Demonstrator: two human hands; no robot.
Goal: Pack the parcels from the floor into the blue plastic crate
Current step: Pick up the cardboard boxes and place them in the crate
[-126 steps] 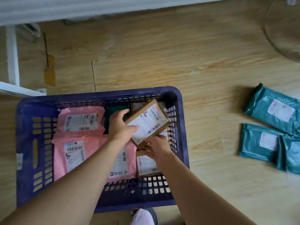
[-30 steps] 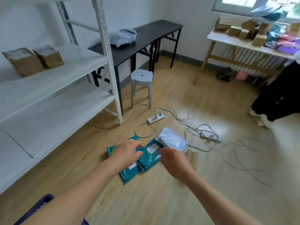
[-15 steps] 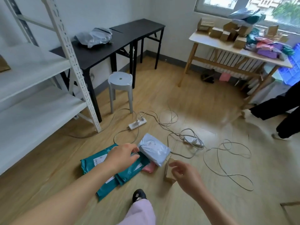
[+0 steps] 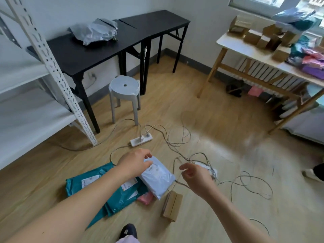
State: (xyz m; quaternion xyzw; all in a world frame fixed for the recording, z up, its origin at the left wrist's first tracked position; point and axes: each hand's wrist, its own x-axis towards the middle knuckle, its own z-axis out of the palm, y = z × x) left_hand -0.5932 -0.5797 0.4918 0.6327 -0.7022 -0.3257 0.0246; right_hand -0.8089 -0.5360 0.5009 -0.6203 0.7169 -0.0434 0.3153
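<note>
Right at the far corner of the pale blue poly mailer (image 4: 158, 179), the fingers (image 4: 147, 153) of the left hand (image 4: 135, 163) curve over the top edge while the thumb lies across the face below. That brackets the corner for a pinch, but I cannot tell whether the grip has closed. Taking the bag by its end makes sense, since it lies uppermost on the pile and would peel off without disturbing the rest.

The right hand (image 4: 194, 176) hovers just beside it with its fingers loosely curled round nothing, probably waiting to support the mailer's other end or to go for the next parcel.

Under the pale mailer sit several teal mailers (image 4: 91, 183), overlapped like shingles, with a pink mailer (image 4: 147, 198) poking out beneath. A small cardboard box (image 4: 172, 206) lies apart, just to their right. All of them rest on the wooden floor (image 4: 210, 120), so this batch is not yet packed.

Loose cables (image 4: 252, 188) run close past the pile from a white power strip (image 4: 141, 140) and could snag a lifted bag. The blue crate is out of view.
</note>
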